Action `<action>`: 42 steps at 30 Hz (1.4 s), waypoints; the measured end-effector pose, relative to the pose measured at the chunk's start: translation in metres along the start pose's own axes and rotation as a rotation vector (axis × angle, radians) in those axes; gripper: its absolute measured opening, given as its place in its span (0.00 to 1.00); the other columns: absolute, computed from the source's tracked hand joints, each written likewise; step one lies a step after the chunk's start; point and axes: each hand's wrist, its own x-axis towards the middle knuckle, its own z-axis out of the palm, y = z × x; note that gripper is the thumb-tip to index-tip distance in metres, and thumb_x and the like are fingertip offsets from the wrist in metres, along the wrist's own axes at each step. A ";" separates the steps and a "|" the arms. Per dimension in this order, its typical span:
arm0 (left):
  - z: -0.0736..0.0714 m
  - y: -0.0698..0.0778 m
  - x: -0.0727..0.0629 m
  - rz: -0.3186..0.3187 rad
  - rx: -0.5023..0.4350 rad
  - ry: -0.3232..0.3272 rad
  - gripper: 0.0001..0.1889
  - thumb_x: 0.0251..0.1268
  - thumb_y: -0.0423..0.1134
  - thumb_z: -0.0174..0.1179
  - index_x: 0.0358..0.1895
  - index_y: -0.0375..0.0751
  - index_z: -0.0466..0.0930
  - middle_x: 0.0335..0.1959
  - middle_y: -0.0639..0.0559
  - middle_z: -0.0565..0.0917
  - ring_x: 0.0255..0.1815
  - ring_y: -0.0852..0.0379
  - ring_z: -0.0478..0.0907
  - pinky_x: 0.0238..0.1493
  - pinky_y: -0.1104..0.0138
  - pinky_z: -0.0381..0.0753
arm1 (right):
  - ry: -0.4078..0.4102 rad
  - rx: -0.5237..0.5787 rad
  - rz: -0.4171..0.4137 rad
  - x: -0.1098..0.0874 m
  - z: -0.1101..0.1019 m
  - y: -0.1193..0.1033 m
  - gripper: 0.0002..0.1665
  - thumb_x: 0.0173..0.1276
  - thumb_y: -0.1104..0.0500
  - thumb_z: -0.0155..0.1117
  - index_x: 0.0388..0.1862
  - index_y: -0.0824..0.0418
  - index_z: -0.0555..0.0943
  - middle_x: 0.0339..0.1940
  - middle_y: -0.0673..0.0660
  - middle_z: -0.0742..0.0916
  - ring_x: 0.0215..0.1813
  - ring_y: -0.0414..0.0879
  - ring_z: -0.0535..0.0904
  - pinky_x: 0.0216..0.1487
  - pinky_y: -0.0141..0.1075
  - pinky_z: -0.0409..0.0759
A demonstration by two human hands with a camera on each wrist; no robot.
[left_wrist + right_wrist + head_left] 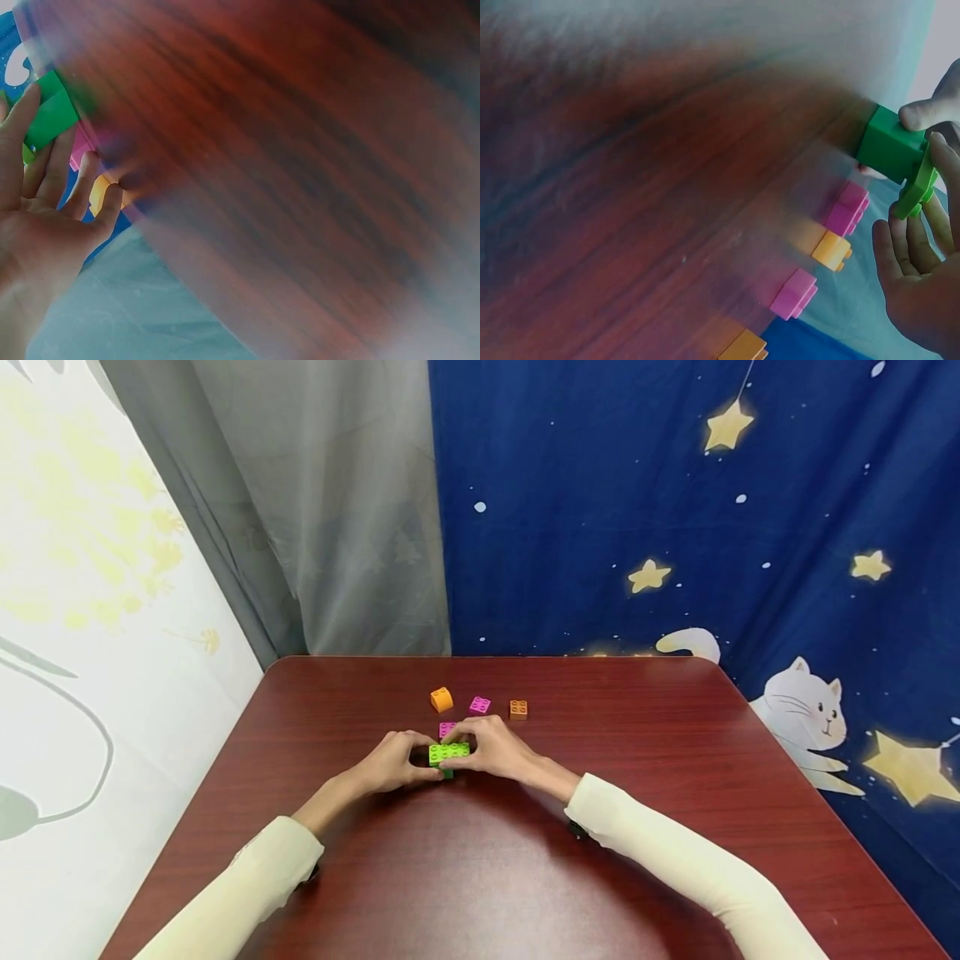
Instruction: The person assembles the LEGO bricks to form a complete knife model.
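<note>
My left hand (390,762) grips a dark green toy building brick (889,142) with its thumb on one side and fingertips on the other. In the left wrist view the dark green brick's plain face shows past the thumb. Over it lies a longer light green brick (450,750), studs up, which my right hand (495,749) pinches between thumb and fingers. The right wrist view has the light green brick at the dark green one's studded end, slightly askew. Just behind the hands a pink brick (446,729) is partly covered by the right fingers.
Farther back on the dark red wooden table (600,735) lie a rounded yellow-orange brick (442,699), a second pink brick (480,704) and an orange-brown brick (518,709). Grey and blue curtains (570,527) hang beyond the table's back edge.
</note>
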 end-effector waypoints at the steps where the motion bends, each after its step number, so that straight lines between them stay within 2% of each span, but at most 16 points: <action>1: 0.000 -0.001 0.000 0.000 0.008 0.003 0.18 0.58 0.46 0.79 0.48 0.45 0.88 0.42 0.58 0.88 0.44 0.59 0.82 0.49 0.60 0.83 | 0.001 -0.008 -0.003 0.000 0.001 0.000 0.20 0.58 0.45 0.84 0.46 0.51 0.90 0.38 0.42 0.90 0.36 0.40 0.80 0.37 0.27 0.76; 5: 0.000 -0.002 0.001 -0.004 0.035 0.013 0.20 0.57 0.47 0.80 0.51 0.44 0.88 0.44 0.57 0.88 0.44 0.60 0.81 0.49 0.61 0.82 | 0.008 -0.013 -0.023 0.002 0.004 -0.003 0.21 0.58 0.45 0.84 0.46 0.52 0.90 0.39 0.43 0.90 0.36 0.36 0.78 0.37 0.26 0.77; 9: 0.000 -0.001 0.002 -0.017 0.043 0.017 0.22 0.55 0.47 0.81 0.51 0.44 0.88 0.44 0.56 0.88 0.43 0.60 0.81 0.49 0.62 0.82 | 0.011 -0.012 -0.035 0.005 0.005 -0.005 0.21 0.57 0.45 0.84 0.46 0.52 0.90 0.39 0.44 0.90 0.36 0.38 0.78 0.37 0.26 0.77; 12: -0.001 -0.002 0.001 -0.014 0.049 0.019 0.22 0.55 0.48 0.81 0.50 0.43 0.88 0.43 0.56 0.88 0.42 0.60 0.80 0.48 0.62 0.82 | 0.006 -0.013 -0.029 0.006 0.006 -0.005 0.21 0.57 0.45 0.84 0.46 0.52 0.91 0.40 0.44 0.90 0.36 0.39 0.79 0.37 0.26 0.76; 17: -0.001 -0.001 0.002 -0.020 0.036 0.002 0.22 0.56 0.48 0.80 0.51 0.42 0.88 0.44 0.55 0.88 0.41 0.60 0.80 0.47 0.62 0.82 | -0.012 0.013 -0.005 0.007 0.007 -0.004 0.21 0.58 0.45 0.83 0.47 0.52 0.91 0.42 0.45 0.91 0.38 0.37 0.80 0.38 0.26 0.78; 25: -0.001 -0.001 0.004 -0.026 0.054 0.007 0.24 0.55 0.49 0.81 0.52 0.43 0.88 0.46 0.54 0.88 0.45 0.58 0.81 0.51 0.59 0.82 | -0.018 0.031 0.024 0.009 0.008 -0.002 0.21 0.56 0.46 0.85 0.45 0.52 0.92 0.41 0.45 0.91 0.40 0.34 0.81 0.39 0.25 0.80; 35: -0.001 -0.002 0.004 -0.026 0.057 0.011 0.23 0.56 0.50 0.80 0.52 0.44 0.89 0.46 0.55 0.88 0.47 0.58 0.81 0.52 0.59 0.82 | 0.009 0.082 0.053 0.006 0.012 0.000 0.22 0.55 0.45 0.85 0.46 0.51 0.92 0.43 0.44 0.91 0.43 0.34 0.83 0.45 0.36 0.85; 42: -0.001 0.001 0.003 -0.025 0.049 0.003 0.20 0.57 0.48 0.79 0.50 0.45 0.89 0.44 0.55 0.88 0.43 0.59 0.80 0.49 0.61 0.82 | -0.013 0.103 0.048 0.007 0.009 0.002 0.21 0.55 0.46 0.86 0.46 0.50 0.92 0.42 0.43 0.91 0.40 0.34 0.81 0.42 0.35 0.84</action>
